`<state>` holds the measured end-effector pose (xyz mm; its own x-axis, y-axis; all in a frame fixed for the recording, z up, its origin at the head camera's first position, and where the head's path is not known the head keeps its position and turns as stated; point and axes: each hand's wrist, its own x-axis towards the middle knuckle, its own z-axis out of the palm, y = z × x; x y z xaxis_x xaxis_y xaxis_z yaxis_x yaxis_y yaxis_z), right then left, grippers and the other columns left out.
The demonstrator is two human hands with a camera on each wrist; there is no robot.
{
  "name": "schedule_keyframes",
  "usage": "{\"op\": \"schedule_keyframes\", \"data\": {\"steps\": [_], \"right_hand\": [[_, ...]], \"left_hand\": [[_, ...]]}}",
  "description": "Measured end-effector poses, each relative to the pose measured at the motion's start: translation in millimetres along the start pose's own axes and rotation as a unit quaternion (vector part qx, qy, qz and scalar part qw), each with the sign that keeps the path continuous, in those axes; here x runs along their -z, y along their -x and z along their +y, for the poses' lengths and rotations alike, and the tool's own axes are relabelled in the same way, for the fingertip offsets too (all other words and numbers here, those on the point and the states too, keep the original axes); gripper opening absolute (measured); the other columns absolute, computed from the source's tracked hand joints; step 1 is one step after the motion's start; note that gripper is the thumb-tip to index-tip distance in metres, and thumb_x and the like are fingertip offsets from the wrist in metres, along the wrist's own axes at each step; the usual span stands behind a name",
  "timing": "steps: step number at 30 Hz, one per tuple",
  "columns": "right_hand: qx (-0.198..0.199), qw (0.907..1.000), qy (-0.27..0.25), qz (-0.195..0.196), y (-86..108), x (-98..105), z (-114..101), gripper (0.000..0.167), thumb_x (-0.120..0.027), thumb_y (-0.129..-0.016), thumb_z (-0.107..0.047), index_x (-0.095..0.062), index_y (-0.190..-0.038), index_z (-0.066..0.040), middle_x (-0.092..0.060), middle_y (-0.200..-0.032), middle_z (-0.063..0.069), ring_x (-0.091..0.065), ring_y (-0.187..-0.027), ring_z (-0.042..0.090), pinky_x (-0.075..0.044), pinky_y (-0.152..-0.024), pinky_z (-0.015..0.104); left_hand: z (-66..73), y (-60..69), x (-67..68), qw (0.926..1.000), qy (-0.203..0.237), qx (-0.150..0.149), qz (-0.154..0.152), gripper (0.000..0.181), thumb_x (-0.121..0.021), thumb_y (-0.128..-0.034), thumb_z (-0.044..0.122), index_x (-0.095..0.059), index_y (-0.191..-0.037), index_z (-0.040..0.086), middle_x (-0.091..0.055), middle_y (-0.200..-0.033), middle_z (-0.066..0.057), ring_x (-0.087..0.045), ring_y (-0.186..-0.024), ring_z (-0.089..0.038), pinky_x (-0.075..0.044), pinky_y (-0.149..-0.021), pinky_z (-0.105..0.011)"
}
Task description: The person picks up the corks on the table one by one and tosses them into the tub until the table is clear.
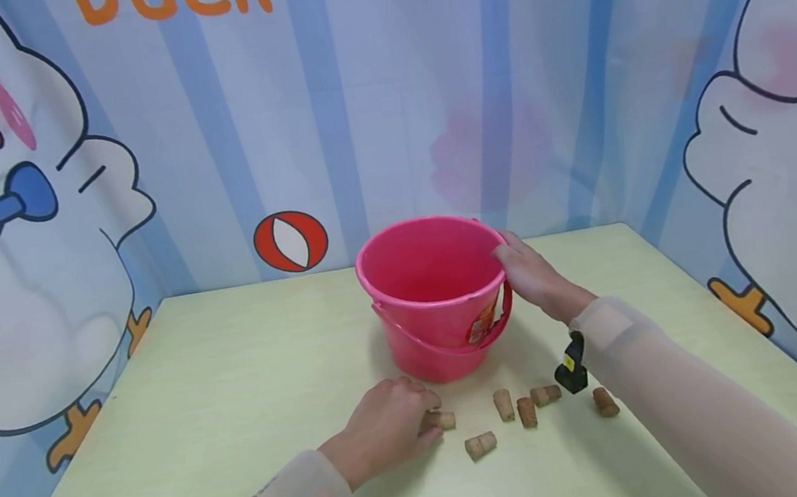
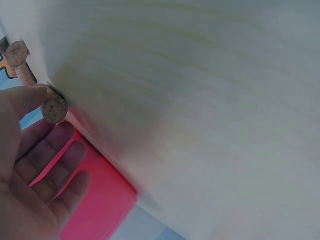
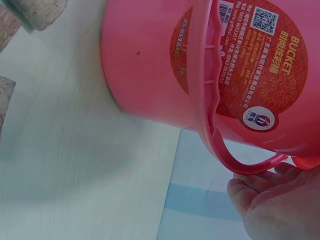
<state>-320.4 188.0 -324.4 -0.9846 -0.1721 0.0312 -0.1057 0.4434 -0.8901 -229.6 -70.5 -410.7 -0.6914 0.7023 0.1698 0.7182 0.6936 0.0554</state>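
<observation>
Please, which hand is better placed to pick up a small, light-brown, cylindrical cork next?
Probably the left hand, because it touches one such cork. The right hand seems busy: it holds the round, pink plastic bucket at its rim.

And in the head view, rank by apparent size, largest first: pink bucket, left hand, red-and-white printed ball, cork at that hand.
1. Pink bucket
2. Left hand
3. Printed ball
4. Cork, partly hidden

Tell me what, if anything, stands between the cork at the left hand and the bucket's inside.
Only the pink bucket's near wall, with the handle hanging across it, stands in the way of the cork; nothing else visible blocks the path.
</observation>
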Motion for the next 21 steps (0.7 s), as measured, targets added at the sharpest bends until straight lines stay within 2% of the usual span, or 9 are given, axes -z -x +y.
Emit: {"op": "schedule_keyframes", "data": {"steps": [7,14,21], "right_hand": [[0.001,1.0,-0.002,0.002,-0.5,-0.3,0.5,0.059,-0.031,-0.108,-0.027,-0.019,-0.163,-0.011,-0.038,-0.152,0.016,-0.036,-0.141,0.037,-0.037,-0.114,0.061],[-0.001,1.0,-0.003,0.002,-0.8,-0.1,0.9,0.059,-0.033,-0.108,-0.027,-0.02,-0.162,-0.011,-0.038,-0.152,0.015,-0.036,-0.14,0.037,-0.038,-0.113,0.061],[0.0,1.0,-0.004,0.0,-0.2,0.1,0.9,0.058,-0.032,-0.108,-0.027,-0.02,-0.162,-0.01,-0.038,-0.153,0.016,-0.036,-0.141,0.037,-0.036,-0.114,0.061]], "left_hand": [[0.6,-1.1,-2.1,1.0,0.009,0.002,-0.002,0.009,-0.083,-0.0872,0.024,-0.075,-0.085,0.02,-0.064,-0.073,0.013,-0.052,-0.07,-0.008,-0.052,-0.076,-0.027],[0.0,0.6,-3.2,0.9999,0.005,-0.004,0.012,0.008,-0.082,-0.0871,0.022,-0.075,-0.084,0.021,-0.065,-0.072,0.013,-0.053,-0.069,-0.008,-0.051,-0.074,-0.027],[-0.4,2.8,-0.3,0.9998,0.013,0.002,0.014,0.008,-0.083,-0.0875,0.024,-0.076,-0.088,0.02,-0.069,-0.077,0.012,-0.055,-0.071,-0.007,-0.053,-0.078,-0.026]]}}
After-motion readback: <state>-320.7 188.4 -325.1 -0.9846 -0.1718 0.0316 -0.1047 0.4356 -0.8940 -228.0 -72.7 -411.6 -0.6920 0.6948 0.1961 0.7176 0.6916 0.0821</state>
